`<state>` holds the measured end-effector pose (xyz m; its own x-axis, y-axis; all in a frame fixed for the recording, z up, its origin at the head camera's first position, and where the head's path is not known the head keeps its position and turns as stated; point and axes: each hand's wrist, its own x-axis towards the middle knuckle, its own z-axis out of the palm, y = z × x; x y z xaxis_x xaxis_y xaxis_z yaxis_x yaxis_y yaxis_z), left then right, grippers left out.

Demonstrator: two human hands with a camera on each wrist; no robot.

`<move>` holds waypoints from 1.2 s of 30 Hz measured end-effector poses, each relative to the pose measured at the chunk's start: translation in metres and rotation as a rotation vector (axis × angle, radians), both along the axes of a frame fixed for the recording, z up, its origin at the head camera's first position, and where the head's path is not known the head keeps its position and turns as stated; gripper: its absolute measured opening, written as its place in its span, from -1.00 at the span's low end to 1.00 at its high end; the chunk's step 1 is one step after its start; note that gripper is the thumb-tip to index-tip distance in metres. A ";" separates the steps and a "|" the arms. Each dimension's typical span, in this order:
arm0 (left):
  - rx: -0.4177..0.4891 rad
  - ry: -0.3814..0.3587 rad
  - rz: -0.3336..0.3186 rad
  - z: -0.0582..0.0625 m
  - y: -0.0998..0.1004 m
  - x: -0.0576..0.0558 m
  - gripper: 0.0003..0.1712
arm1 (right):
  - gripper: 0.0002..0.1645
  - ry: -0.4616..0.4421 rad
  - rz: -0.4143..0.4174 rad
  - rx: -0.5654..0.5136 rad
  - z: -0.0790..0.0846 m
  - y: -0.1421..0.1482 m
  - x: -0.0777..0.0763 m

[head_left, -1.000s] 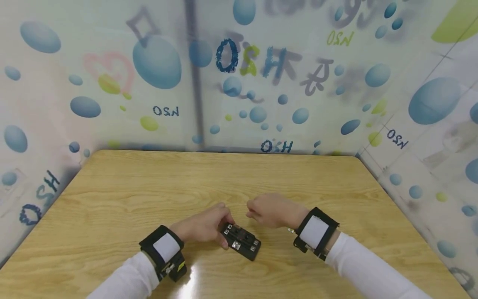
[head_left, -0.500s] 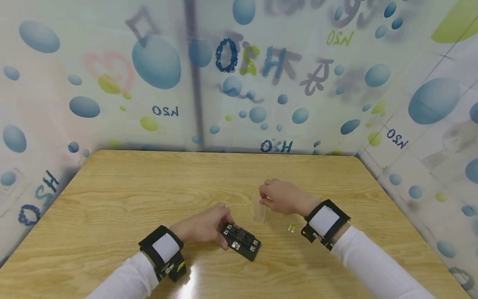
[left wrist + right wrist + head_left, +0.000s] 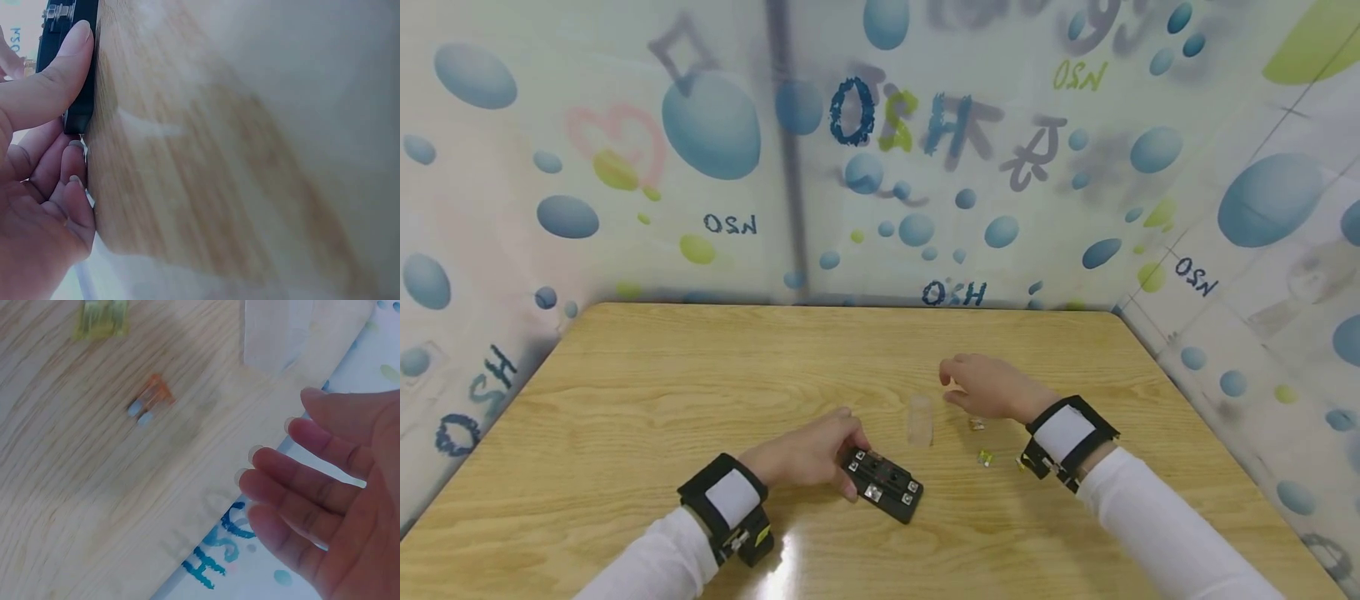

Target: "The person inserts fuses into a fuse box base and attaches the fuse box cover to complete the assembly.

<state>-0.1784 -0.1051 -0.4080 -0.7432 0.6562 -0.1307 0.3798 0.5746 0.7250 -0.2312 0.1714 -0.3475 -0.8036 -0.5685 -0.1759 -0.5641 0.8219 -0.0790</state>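
Observation:
My left hand [image 3: 811,452] grips the near-left end of a black fuse block [image 3: 886,485] with metal screw terminals, thumb on one side and fingers on the other. In the left wrist view the thumb presses along the black edge of the block [image 3: 79,114], close to the tabletop. My right hand [image 3: 988,387] hovers over the table, holding nothing, with its fingers relaxed and apart. Below it lies an orange blade fuse [image 3: 152,400] with two metal prongs. A yellow blade fuse [image 3: 985,457] sits nearer me. Left of this hand lies a clear plastic cover [image 3: 920,422].
The wooden table [image 3: 715,358] reaches back to a patterned wall [image 3: 820,208]. Each wrist carries a black strap, the right strap [image 3: 1070,435] close beside the yellow fuse. Something small and yellow shows at that strap's edge, too small to identify.
My right hand has moved right and away from me, letting go of the clear cover, which now lies on the table. The fuses have come into view. The left hand keeps its grip on the block.

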 end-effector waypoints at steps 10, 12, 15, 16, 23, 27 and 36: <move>0.010 0.001 -0.008 -0.003 0.000 -0.001 -0.38 | -0.76 -0.027 -0.032 0.053 -0.003 0.009 -0.006; 0.014 0.001 -0.010 -0.003 0.000 -0.001 -0.38 | -0.77 -0.036 -0.051 0.067 -0.005 0.012 -0.008; 0.015 0.003 -0.013 -0.003 -0.001 -0.001 -0.38 | -0.79 -0.043 -0.064 0.077 -0.008 0.015 -0.010; 0.015 0.002 -0.013 -0.003 -0.001 -0.001 -0.38 | -0.80 -0.041 -0.061 0.080 -0.009 0.016 -0.011; 0.009 0.000 -0.010 -0.003 0.000 -0.002 -0.37 | -0.80 -0.074 -0.048 0.092 -0.012 0.021 -0.011; 0.003 -0.002 -0.006 -0.003 0.000 -0.002 -0.37 | -0.78 -0.088 -0.058 0.088 -0.012 0.021 -0.009; 0.000 -0.007 -0.006 -0.003 0.000 -0.002 -0.38 | -0.69 -0.150 -0.100 0.091 -0.015 0.015 -0.004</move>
<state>-0.1802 -0.1050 -0.4112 -0.7384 0.6605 -0.1362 0.3778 0.5725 0.7277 -0.2351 0.1863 -0.3630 -0.8164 -0.4632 -0.3450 -0.4667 0.8809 -0.0783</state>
